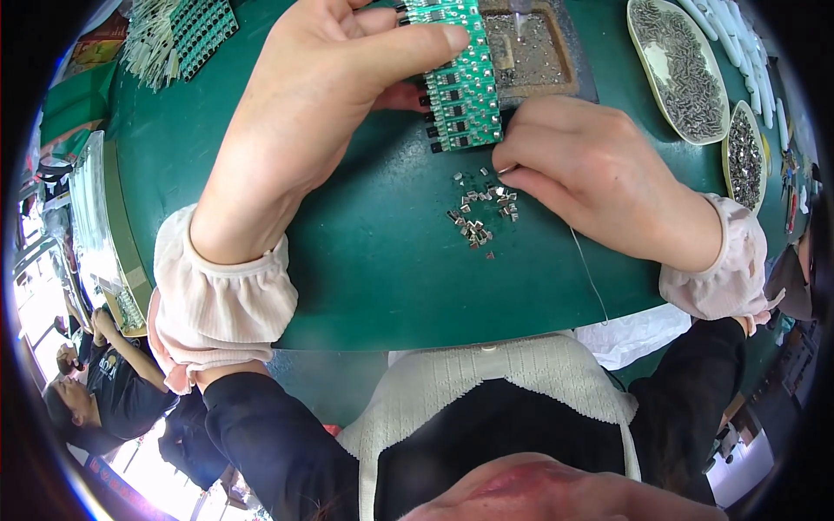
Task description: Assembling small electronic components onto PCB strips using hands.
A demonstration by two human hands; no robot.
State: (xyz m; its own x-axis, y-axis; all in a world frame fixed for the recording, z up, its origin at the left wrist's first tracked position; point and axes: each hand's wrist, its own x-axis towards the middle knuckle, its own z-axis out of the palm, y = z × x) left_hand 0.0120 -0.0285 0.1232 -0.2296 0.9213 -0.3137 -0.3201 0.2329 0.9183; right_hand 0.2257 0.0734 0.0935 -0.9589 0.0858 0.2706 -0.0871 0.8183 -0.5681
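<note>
My left hand [326, 95] grips a green circuit board panel [465, 95] by its left side, thumb lying across the top face. Small black parts and silver solder points cover the panel. Close to the panel's lower right corner, my right hand [591, 161] is closed, thumb and forefinger pinched together over the loose metal pieces. Whatever sits in that pinch is too small to make out. A thin wire [589, 273] hangs below the right hand. Small shiny metal clips [476, 231] lie scattered on the green table [373, 260] under the panel.
Behind the panel stands a brown-rimmed square tray [569, 65] with grey residue. At right are an oval dish of small metal parts [686, 87], a smaller dish [744, 161] and white tubes [738, 43]. More boards [204, 35] lie far left; a person [113, 391] sits at left.
</note>
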